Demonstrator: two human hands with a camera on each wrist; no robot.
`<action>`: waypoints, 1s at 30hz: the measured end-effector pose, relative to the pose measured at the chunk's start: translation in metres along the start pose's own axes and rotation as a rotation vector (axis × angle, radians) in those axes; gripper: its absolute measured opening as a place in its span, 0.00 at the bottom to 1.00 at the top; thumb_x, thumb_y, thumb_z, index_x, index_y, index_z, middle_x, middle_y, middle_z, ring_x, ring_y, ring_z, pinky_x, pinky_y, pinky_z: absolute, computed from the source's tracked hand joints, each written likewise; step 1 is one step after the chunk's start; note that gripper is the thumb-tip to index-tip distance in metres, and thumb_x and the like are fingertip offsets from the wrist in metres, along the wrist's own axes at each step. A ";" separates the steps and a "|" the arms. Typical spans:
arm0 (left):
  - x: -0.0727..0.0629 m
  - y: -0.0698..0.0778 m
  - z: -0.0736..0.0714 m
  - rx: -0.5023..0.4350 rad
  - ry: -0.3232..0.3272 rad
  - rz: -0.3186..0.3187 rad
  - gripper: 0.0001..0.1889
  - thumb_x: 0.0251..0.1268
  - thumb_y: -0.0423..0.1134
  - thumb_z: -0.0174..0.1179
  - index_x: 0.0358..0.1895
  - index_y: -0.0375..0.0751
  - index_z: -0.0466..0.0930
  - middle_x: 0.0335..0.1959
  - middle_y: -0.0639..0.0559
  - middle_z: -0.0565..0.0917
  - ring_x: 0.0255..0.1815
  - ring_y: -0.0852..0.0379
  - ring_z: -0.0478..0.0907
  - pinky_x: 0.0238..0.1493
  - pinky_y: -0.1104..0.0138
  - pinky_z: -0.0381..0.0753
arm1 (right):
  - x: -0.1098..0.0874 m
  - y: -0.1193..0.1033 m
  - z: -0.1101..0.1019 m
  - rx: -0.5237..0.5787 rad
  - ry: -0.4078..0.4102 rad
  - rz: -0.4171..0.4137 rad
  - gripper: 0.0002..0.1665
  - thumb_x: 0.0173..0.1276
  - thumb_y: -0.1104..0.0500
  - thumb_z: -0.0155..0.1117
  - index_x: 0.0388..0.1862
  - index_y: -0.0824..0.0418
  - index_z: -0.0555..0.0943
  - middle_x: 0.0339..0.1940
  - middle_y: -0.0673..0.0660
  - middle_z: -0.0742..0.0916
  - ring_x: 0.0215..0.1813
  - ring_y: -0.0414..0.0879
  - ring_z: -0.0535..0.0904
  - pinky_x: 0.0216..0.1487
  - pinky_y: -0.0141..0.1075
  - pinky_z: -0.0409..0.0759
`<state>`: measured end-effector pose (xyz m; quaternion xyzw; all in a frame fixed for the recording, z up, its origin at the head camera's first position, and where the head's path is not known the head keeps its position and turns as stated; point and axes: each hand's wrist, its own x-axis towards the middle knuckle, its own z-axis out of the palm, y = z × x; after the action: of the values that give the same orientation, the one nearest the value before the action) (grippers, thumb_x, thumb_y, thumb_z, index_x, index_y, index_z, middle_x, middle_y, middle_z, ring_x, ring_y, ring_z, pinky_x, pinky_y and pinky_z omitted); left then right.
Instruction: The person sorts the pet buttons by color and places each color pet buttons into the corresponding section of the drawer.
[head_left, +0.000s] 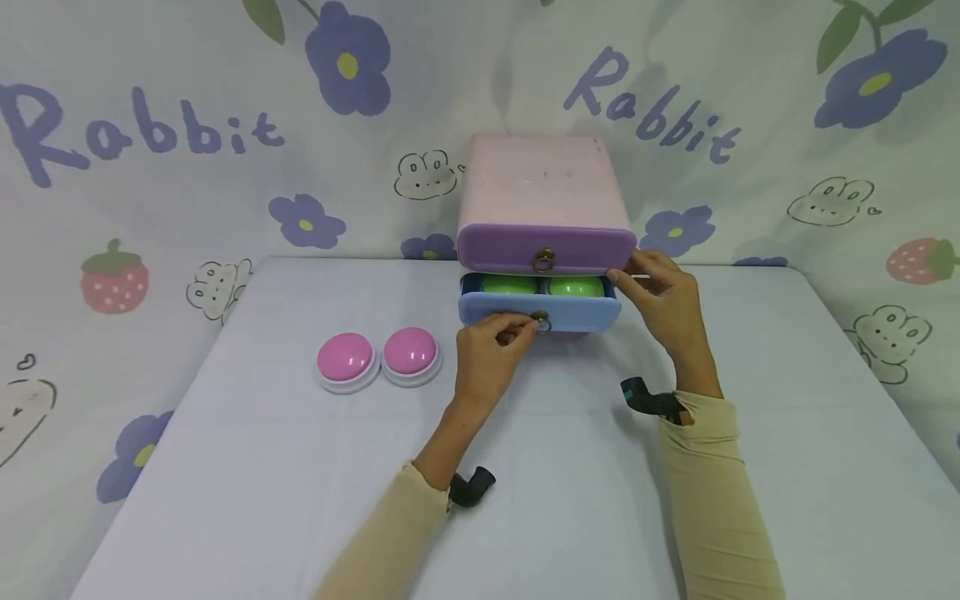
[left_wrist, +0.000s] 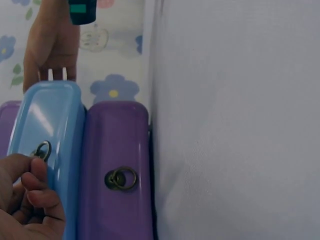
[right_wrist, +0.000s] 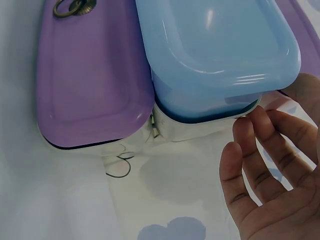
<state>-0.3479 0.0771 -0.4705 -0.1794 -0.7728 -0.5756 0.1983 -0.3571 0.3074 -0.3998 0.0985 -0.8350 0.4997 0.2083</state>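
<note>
Pink cabinet [head_left: 543,179]: middle blue drawer [head_left: 498,312] ajar, green domes [head_left: 576,287] inside. Left hand [head_left: 489,354]: fingers pinch drawer's ring [left_wrist: 49,148]. Right hand [head_left: 670,304]: fingers apart, touch cabinet's right side. Two pink domes [head_left: 345,357]: on surface [head_left: 300,500], left of cabinet.

Cabinet [head_left: 547,179]: pale pink; its middle drawer [head_left: 585,313] light blue, upper drawer [head_left: 588,248] purple. Left of cabinet: two domed buttons [head_left: 411,350], pink over white. Behind cabinet: white backdrop [head_left: 442,67], blue-flower, strawberry, rabbit print.
</note>
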 end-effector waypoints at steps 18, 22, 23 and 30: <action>0.017 -0.012 0.004 -0.016 0.005 0.028 0.05 0.65 0.34 0.68 0.36 0.35 0.89 0.27 0.52 0.86 0.27 0.62 0.80 0.31 0.69 0.80 | 0.002 0.001 0.000 0.030 -0.002 -0.024 0.23 0.68 0.67 0.67 0.62 0.68 0.79 0.47 0.53 0.84 0.51 0.37 0.79 0.53 0.27 0.77; 0.020 -0.014 0.005 -0.008 0.012 0.035 0.05 0.65 0.34 0.68 0.36 0.35 0.89 0.27 0.52 0.86 0.27 0.61 0.80 0.31 0.69 0.79 | 0.003 0.001 0.000 0.038 -0.003 -0.024 0.23 0.68 0.68 0.67 0.62 0.69 0.79 0.47 0.50 0.84 0.50 0.37 0.79 0.53 0.27 0.77; 0.021 -0.014 0.006 -0.010 0.013 0.037 0.05 0.65 0.34 0.67 0.36 0.35 0.89 0.27 0.51 0.86 0.27 0.61 0.80 0.31 0.69 0.80 | 0.003 0.001 0.000 0.036 -0.002 -0.023 0.23 0.68 0.68 0.67 0.62 0.69 0.79 0.47 0.50 0.84 0.50 0.37 0.79 0.53 0.27 0.77; 0.025 -0.017 0.007 -0.016 0.022 0.035 0.05 0.64 0.34 0.68 0.36 0.35 0.89 0.28 0.50 0.86 0.27 0.60 0.80 0.30 0.69 0.80 | 0.003 0.001 0.000 0.020 0.004 -0.015 0.23 0.68 0.68 0.67 0.62 0.68 0.80 0.48 0.54 0.84 0.50 0.37 0.79 0.54 0.31 0.78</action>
<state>-0.3787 0.0801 -0.4727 -0.1880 -0.7628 -0.5800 0.2155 -0.3597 0.3076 -0.3993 0.1058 -0.8287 0.5068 0.2127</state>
